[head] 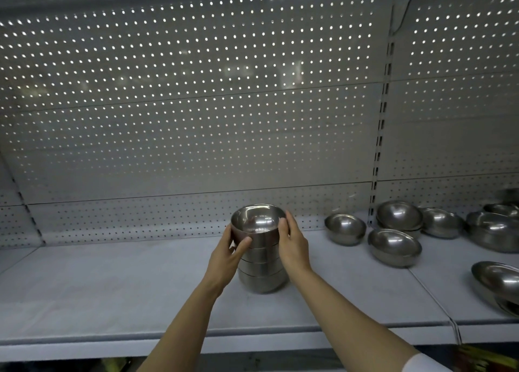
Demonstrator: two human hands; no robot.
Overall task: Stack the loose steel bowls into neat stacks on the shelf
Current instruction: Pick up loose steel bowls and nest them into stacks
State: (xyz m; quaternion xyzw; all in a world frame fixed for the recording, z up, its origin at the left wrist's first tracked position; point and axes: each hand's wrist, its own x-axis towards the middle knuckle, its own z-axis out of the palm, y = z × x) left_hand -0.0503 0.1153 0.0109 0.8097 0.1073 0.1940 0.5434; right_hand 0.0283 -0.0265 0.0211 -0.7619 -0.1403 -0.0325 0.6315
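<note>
Both hands, left [224,255] and right [293,244], grasp the stack [259,259] mid-shelf [112,287]; bare shelf leftward, loose bowls [394,246] rightward, pegboard [196,105] behind.

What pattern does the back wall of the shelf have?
The back wall is pale grey with regular rows of small holes, seen best in the head view.

No text, label, brand, number or sign can be read anywhere: the steel bowls [259,248], the shelf [112,287] and the perforated back panel [182,105] bear no legible marking, and the colourful patch [488,359] at the lower right corner is too blurred.
</note>
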